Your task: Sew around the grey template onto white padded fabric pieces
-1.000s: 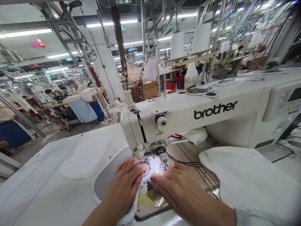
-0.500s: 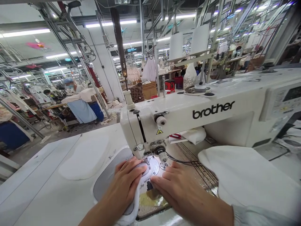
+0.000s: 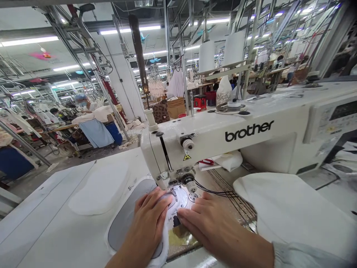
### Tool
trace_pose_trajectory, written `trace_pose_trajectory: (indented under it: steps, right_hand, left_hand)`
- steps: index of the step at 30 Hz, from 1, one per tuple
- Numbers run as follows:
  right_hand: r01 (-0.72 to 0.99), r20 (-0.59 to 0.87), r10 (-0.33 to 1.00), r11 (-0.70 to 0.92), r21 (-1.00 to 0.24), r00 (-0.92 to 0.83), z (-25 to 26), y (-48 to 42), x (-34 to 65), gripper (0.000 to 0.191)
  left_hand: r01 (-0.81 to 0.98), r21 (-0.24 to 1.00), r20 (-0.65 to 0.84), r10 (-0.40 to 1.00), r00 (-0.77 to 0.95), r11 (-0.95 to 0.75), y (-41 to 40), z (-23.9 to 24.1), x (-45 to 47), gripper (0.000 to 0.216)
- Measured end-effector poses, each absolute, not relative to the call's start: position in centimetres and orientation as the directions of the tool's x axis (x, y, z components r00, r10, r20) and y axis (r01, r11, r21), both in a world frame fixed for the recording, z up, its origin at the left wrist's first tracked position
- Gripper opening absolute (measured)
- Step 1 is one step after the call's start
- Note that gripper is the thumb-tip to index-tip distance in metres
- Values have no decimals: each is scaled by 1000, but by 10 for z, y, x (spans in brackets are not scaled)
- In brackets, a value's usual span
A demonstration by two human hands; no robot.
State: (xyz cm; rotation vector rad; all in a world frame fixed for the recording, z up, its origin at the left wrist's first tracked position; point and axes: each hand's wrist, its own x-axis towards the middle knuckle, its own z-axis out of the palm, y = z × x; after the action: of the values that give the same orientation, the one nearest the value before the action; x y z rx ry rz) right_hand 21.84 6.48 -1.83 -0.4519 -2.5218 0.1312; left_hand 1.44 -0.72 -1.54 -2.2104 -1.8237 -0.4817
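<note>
My left hand (image 3: 152,217) lies on a grey, rounded flat piece (image 3: 126,216) with a white padded border, its fingers stretched out and pressing down beside the needle. The piece reaches under the presser foot (image 3: 175,193) of a white sewing machine (image 3: 206,139). My right hand (image 3: 209,219) rests on the machine bed just right of the needle plate (image 3: 182,197). Its fingers are curled and drawn together, the thumb pointing at the foot. Whatever those fingers hold, if anything, is hidden beneath them. A small lamp lights the stitching spot.
A white rounded fabric piece (image 3: 99,191) lies on the table at left, and a larger white cloth (image 3: 295,208) at right. Red-handled snips (image 3: 206,162) and white fabric sit behind the bed. Thread cones (image 3: 206,56) stand above. A person (image 3: 83,102) is at a far workstation.
The view has shifted very slightly. Both hands stay by the needle in nearly the same pose, and the grey piece shows only a slight shift at most.
</note>
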Motion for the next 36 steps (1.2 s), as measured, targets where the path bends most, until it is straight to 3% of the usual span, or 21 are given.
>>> trace_pose_trajectory:
  steps: [5,13,20,24,27,36]
  right_hand:
    - [291,538,336,942,-169,-773,-20,65,219,27]
    - [294,519,348,937,-186,-781,-17,65,219,28]
    - [317,493,363,932,-177,-791,-16,63,220,21]
    - [385,385,423,906,-177,-820,-9,64,215,11]
    - [424,307,463,886,-186,-832,-4,65,210,15]
    - [473,339,469,878,-78,-815,-10,66,207,14]
  left_hand:
    - [982,17,390,906,165,-186,-7,-13,15,37]
    - [928,98,169,925,341,-360,-1,21,-6,35]
    - [948,22,306,905,297,-319,-7,3,-6,33]
    - [966,-42,359,898,254,-256,-9,-7,1,33]
    - [972,-60,392,890,233,-228,-10,-11,4,35]
    - [982,-56,381,905,188,-180,-11,-11,10,40]
